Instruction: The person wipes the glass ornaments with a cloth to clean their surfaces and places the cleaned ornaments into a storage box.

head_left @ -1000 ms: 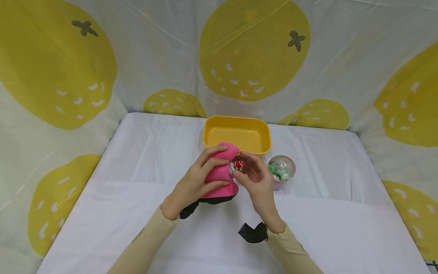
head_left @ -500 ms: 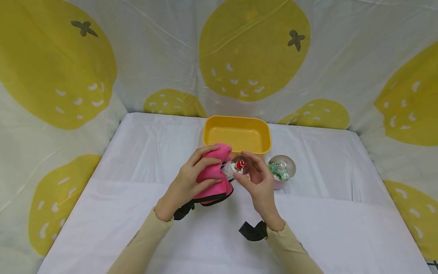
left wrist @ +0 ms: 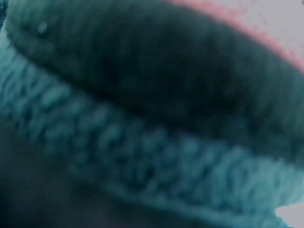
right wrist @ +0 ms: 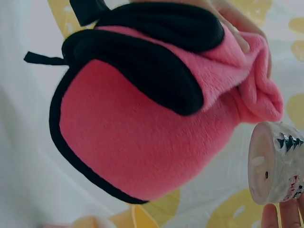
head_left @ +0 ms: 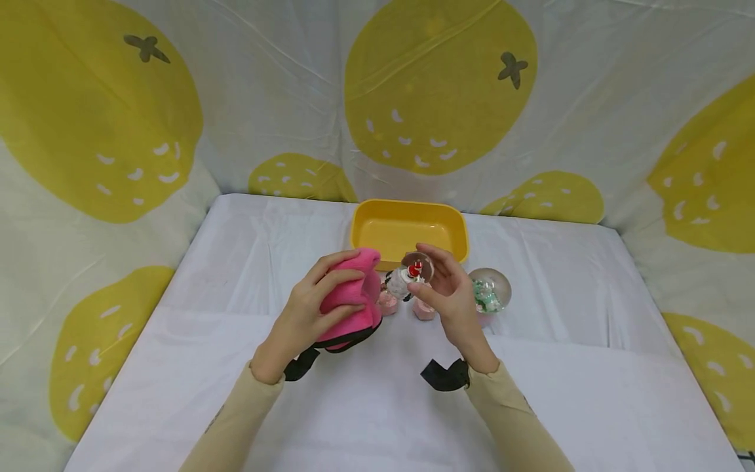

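Note:
My left hand (head_left: 303, 311) grips a bunched pink cloth (head_left: 352, 292) with black edging, fingers spread over its folds. In my right hand (head_left: 453, 298) a small snow globe (head_left: 415, 267) is held between thumb and fingers, tilted with its whitish base toward the cloth. A red figure shows inside its clear ball. The right wrist view shows the globe's base (right wrist: 263, 166) apart from the pink cloth (right wrist: 137, 137). Dark, blurred fabric folds (left wrist: 142, 156) fill most of the left wrist view. Another snow globe (head_left: 491, 290), green inside on a pink base, stands beside my right hand.
A yellow rectangular tub (head_left: 362, 229) stands behind the hands on the white-covered table (head_left: 377, 406). Two small pink objects (head_left: 387, 303) show beneath the held globe, partly hidden. A lemon-print curtain (head_left: 283, 92) hangs behind and along both sides.
My left hand has drawn the cloth leftward off the snow globe, baring its base. The globe stays in my right hand, moved slightly, and the pink objects below have come into view.

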The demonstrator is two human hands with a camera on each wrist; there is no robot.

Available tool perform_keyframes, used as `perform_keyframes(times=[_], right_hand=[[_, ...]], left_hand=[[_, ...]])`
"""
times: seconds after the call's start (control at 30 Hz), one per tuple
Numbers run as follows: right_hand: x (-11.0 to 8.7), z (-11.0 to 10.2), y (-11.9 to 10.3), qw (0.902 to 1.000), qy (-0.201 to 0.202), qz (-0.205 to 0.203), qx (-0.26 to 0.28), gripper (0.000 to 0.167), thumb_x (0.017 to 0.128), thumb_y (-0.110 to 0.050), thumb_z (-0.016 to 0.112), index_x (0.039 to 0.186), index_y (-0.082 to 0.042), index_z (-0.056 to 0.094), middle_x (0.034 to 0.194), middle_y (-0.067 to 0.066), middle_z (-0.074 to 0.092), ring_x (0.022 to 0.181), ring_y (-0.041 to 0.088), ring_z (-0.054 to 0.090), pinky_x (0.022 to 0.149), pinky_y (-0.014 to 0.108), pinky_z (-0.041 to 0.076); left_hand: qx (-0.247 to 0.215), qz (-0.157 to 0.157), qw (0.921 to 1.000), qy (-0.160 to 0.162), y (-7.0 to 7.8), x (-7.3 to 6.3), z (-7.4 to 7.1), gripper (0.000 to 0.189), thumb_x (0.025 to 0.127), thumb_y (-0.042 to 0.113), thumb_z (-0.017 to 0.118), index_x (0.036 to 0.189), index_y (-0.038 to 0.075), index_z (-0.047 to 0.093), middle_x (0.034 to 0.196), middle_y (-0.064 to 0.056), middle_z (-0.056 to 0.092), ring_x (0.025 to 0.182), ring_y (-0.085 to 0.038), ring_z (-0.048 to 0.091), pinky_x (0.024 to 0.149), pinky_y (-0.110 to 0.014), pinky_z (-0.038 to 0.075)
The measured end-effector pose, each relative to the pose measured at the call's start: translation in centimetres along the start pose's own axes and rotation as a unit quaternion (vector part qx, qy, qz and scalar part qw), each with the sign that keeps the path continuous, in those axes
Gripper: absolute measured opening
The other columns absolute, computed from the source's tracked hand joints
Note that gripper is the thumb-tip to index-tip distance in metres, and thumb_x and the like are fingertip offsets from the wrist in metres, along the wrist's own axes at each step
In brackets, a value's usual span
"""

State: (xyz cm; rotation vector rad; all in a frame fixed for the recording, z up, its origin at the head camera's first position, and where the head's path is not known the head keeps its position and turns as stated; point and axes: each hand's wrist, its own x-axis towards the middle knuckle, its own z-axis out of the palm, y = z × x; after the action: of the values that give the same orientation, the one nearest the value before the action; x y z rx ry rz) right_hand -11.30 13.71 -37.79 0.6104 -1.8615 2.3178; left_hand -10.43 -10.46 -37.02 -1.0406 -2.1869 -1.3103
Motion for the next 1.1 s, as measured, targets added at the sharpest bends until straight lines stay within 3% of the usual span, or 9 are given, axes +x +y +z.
perform_keyframes(times=[0.17,0.37,0.7,1.1], right_hand=[[1.5,-0.4,0.5,0.9997,0.006,0.016,-0.015,0.049,0.085,0.008,0.064,0.131,0.006,0.047,0.122,0.013,0.058,0.119,0.029,0.05,0.105,0.032,0.036],[3.5,-0.9,1.4,0.9984,0.015,0.039,-0.038,0.049,0.086,0.004,0.066,0.132,0.003,0.048,0.127,0.013,0.054,0.125,0.025,0.046,0.108,0.034,0.033],[7.6,-1.3,3.4,0.9946,0.018,0.074,-0.07,0.046,0.087,0.0,0.068,0.13,0.002,0.051,0.124,0.01,0.056,0.112,0.024,0.051,0.101,0.033,0.041],[12.4,-1.7,6.6,0.987,0.011,0.131,-0.093,0.048,0.086,-0.005,0.07,0.131,-0.002,0.052,0.126,0.011,0.056,0.113,0.024,0.051,0.102,0.032,0.039]], left_hand=[[-0.004,-0.011,0.9999,0.007,-0.3,-0.3,-0.2,0.044,0.078,0.011,0.079,0.118,0.01,0.06,0.136,-0.01,0.047,0.125,-0.028,0.045,0.092,-0.035,0.049],[-0.006,-0.015,0.9998,0.012,-0.5,-0.6,-0.2,0.052,0.072,0.0,0.082,0.118,0.01,0.06,0.136,-0.01,0.047,0.124,-0.027,0.046,0.092,-0.034,0.049],[-0.011,-0.04,0.9991,0.011,-0.4,-1.0,-0.3,0.049,0.074,0.001,0.08,0.118,0.01,0.06,0.136,-0.009,0.047,0.124,-0.026,0.045,0.089,-0.037,0.051],[-0.012,-0.046,0.9989,0.008,-0.6,-1.3,-0.3,0.049,0.074,0.001,0.08,0.118,0.01,0.06,0.135,-0.009,0.047,0.124,-0.026,0.045,0.088,-0.039,0.052]])
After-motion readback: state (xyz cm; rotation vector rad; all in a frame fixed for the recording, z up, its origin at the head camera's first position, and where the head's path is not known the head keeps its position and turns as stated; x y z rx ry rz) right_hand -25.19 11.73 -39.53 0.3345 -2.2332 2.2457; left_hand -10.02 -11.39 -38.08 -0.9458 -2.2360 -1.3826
